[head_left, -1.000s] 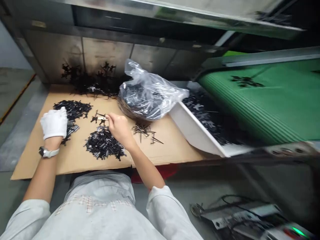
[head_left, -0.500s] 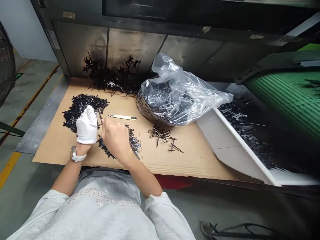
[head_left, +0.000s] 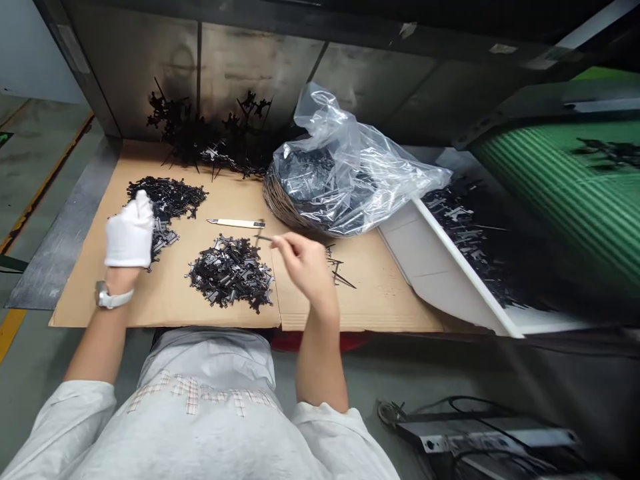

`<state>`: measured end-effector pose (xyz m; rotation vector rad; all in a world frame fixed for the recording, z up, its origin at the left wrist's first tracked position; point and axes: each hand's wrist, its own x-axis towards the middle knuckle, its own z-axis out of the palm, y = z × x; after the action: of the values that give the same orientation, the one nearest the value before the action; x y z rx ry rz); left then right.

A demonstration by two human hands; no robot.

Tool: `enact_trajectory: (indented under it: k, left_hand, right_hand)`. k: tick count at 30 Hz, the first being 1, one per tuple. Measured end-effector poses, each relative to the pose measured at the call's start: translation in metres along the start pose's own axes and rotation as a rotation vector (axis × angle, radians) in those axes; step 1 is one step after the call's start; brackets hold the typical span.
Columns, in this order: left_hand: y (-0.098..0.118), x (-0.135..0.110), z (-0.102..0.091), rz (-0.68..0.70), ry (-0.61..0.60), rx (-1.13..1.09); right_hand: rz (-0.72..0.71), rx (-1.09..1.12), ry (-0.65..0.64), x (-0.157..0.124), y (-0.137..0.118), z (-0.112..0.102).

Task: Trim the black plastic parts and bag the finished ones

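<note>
Your right hand (head_left: pixel 300 263) pinches a thin black sliver (head_left: pixel 264 237) over the cardboard sheet (head_left: pixel 320 313), centre frame;
it looks light, stiff and brittle, so hold it near the thick end; your white-gloved left hand (head_left: pixel 131 230) curls beside the black moulded pieces (head_left: pixel 167 198), upper left; you can't tell its grip.

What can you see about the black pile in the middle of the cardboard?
The black pile is a loose, low heap of small, flat, branching pieces that look like plastic, with a few shiny, pale spots. The pieces lie tangled and crossing each other. It sits on the tan cardboard, and no hand is touching it.
</note>
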<state>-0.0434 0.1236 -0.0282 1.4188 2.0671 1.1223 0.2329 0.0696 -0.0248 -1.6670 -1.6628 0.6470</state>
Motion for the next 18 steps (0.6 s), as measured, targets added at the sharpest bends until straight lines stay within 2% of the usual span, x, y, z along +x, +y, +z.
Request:
enact_trajectory:
  k: [1, 3, 5, 6, 9, 12, 16, 18]
  left_hand:
    - [-0.003, 0.008, -0.005, 0.039, 0.022, 0.104]
    - [-0.008, 0.021, -0.012, 0.199, -0.002, 0.561]
    - [-0.012, 0.029, -0.013, 0.273, -0.050, 0.796]
    - [-0.014, 0.031, -0.012, 0.282, -0.070, 0.829]
    - [-0.021, 0.033, -0.008, 0.279, -0.049, 0.736]
    - [-0.030, 0.035, -0.006, 0.265, 0.048, 0.510]
    - [-0.040, 0.042, -0.007, 0.135, 0.106, 0.154]
    - [-0.041, 0.044, -0.008, 0.046, 0.086, -0.044]
  right_hand:
    - [0.057, -0.101, 0.075, -0.001, 0.012, -0.012]
    - [0.189, -0.337, 0.135, -0.001, 0.033, -0.035]
    - [0.302, -0.517, 0.115, 0.002, 0.050, -0.050]
    - [0.345, -0.569, 0.088, 0.005, 0.057, -0.055]
    - [0.392, -0.611, 0.008, 0.011, 0.074, -0.061]
    - [0.339, -0.576, -0.007, 0.008, 0.081, -0.061]
    - [0.279, -0.634, 0.253, -0.002, 0.064, -0.063]
    - [0.167, -0.586, 0.305, 0.004, 0.044, -0.059]
